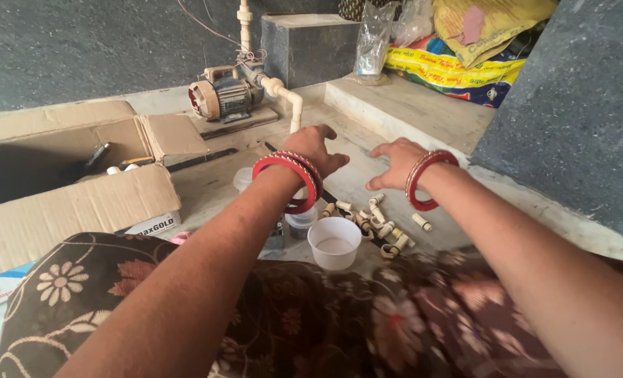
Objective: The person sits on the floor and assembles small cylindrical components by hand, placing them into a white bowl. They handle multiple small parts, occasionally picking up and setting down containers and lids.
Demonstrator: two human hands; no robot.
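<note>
An open corrugated cardboard box (pixel 66 175) is seen at the left on the concrete floor (pixel 213 185), its flaps folded out and a few small items lying half hidden inside. Behind it a small electric pump (pixel 220 98) with a ribbed metal body is joined to a cream plastic pipe (pixel 283 91) with elbow bends. A raised stone step (pixel 423 112) at the right carries printed sacks (pixel 458 66) and a clear plastic bag (pixel 374 42). In the foreground the lap is covered by dark floral cloth (pixel 311 322). Both hands are held out above the floor with fingers spread and nothing gripped: the left hand (pixel 315 150) and the right hand (pixel 399 161), each wrist ringed by glossy red bangles. Just below them a scatter of short cream fittings (pixel 378 224), small cylindrical pieces with dark ends, lies loose on the floor, none yet gathered or in hand. Beside the scatter stands a round translucent plastic cup (pixel 334 241), apparently empty, with another clear container (pixel 301 220) touching or just behind it. As far as can be judged, the sorting or collecting of the pieces has barely begun.
</note>
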